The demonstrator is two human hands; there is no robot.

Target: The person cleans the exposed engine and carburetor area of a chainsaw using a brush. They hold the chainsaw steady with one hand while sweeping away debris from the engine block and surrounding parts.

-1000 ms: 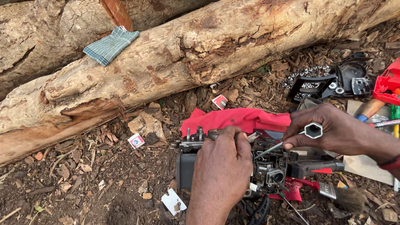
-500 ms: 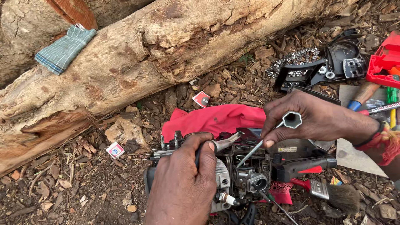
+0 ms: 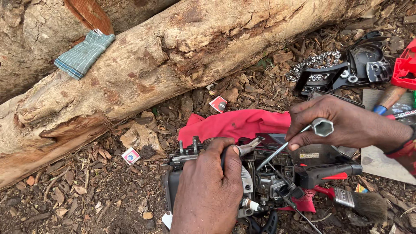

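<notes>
Head view is showing the left hand [image 3: 208,190] gripping pliers [image 3: 242,148] over the engine [image 3: 268,182] on the bark-strewn ground, while the right hand [image 3: 342,123] is pinching a socket wrench [image 3: 303,136] into it.

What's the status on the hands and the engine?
Left hand gripping pliers on the chainsaw engine. Right hand holding socket wrench, tip down in the engine. Red cloth behind, brush alongside; neither blocks access.
</notes>
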